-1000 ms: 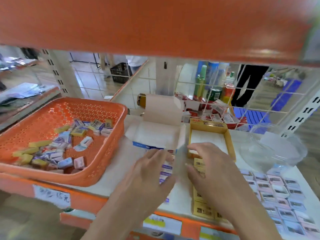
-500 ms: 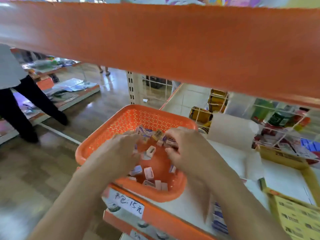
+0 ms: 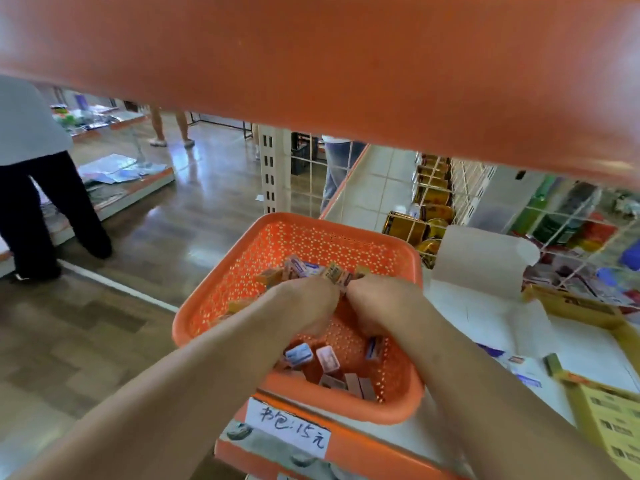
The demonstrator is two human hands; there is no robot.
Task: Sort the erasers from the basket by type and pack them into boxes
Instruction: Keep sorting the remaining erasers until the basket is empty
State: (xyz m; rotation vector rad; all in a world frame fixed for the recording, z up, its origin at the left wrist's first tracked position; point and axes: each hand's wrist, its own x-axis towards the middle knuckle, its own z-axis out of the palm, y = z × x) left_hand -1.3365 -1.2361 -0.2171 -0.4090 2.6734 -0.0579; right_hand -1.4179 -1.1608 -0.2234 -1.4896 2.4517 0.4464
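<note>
head view | orange perforated plastic basket (image 3: pixel 311 237) at frame centre on orange-edged shelf (image 3: pixel 367 448) | small wrapped rectangular erasers (image 3: pixel 299 355) lie inside, at far side and near corner | left hand (image 3: pixel 304 306) and right hand (image 3: pixel 377 306) side by side in basket, fingers down among far erasers | each grip hidden, cannot tell if clamped | open white cardboard box (image 3: pixel 485 271) right of basket

Orange basket (image 3: pixel 391 258) with perforated dot pattern, blue, pink and yellow erasers (image 3: pixel 298 354), yellow box (image 3: pixel 613 427)

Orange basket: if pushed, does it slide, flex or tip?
Orange basket looks thin perforated plastic, probably light, slightly flexible. Few erasers weigh it, so likely slides easily. Left corner seems to overhang the shelf; may tip.
</note>
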